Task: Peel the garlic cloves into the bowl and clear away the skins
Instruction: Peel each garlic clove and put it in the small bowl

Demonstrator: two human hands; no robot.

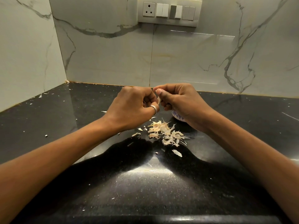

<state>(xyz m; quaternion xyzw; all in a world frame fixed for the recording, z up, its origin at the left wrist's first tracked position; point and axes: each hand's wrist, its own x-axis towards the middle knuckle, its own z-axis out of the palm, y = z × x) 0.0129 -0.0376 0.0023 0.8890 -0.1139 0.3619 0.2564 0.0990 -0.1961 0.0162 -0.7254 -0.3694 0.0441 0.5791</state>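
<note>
Head view showed left hand [134,104] and right hand [178,101] both pinching a small pale garlic clove [159,100] between them, mid-peel. Papery cream skins [166,133] lay below on the black speckled worktop [64,110]; a blue-patterned white bowl [176,116] sat under the right hand, likely receiving the clove next.

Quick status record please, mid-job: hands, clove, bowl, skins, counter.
left hand: fingers curled, pinching the clove
right hand: thumb and fingers pinching the same clove
clove: small pale piece between both hands, held off the counter
bowl: mostly hidden behind the right hand; contents not visible
skins: loose pile on the counter below the hands, with scattered flakes around it; not yet cleared
counter: black, glossy
</note>
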